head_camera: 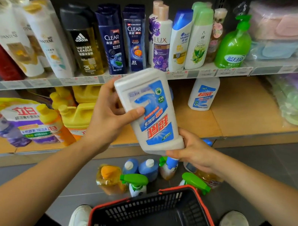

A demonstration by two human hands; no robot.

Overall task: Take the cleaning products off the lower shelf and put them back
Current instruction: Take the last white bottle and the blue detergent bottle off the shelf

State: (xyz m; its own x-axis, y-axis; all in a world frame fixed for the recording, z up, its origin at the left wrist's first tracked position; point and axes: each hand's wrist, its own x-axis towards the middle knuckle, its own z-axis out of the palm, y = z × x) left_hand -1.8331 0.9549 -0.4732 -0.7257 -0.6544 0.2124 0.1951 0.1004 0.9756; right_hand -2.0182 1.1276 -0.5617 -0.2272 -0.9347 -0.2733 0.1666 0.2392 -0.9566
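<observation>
At the centre of the frame we hold the white cleaner bottle [150, 113] upside down, our left hand [107, 117] clamped round its base end and our right hand [193, 150] clasping its neck. 1 matching bottle [203, 94] stands on the lower shelf [245, 104], right of centre.

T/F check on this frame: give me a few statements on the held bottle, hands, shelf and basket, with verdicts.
1. The left hand and right hand both hold the white bottle. True.
2. The white bottle is held upright. False: it is upside down and tilted, its label inverted and its base pointing up.
3. A twin bottle stands on the lower shelf. True.
4. The spray bottles sit in the basket. False: they stand on the floor beside it.
</observation>
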